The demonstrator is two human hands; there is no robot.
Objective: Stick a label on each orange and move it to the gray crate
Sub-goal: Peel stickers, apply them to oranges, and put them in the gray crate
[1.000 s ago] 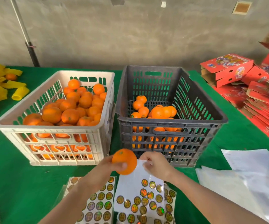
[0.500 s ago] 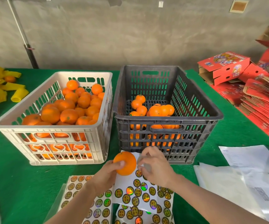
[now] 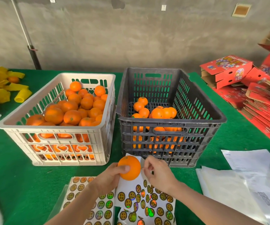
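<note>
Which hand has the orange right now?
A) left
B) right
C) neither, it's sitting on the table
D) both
A: the left hand grips the orange, thumb across its front, holding it up over the sticker sheet. The right hand is beside the fruit and pinches the sheet's raised edge instead.
</note>
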